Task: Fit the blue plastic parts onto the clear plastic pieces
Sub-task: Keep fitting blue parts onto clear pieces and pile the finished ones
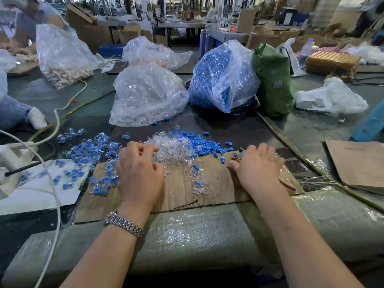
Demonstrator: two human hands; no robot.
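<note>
A heap of clear plastic pieces (174, 148) lies at the far edge of a cardboard sheet (182, 188). Loose blue plastic parts (205, 142) are scattered along its right side. To the left lie several fitted pieces, clear with blue inside (87, 152). My left hand (141, 169) rests palm down at the heap's left edge, its fingertips curled into the clear pieces. My right hand (257, 167) lies palm down on the cardboard's right part, fingers spread over a small metal tool (235, 156). Whether either hand holds a piece is hidden.
A clear bag of clear pieces (145, 94) and a bag of blue parts (222, 77) stand behind the heap, beside a green bag (274, 80). White cables (56, 121) run at left. Brown board (357, 163) lies at right. Another person sits at far left.
</note>
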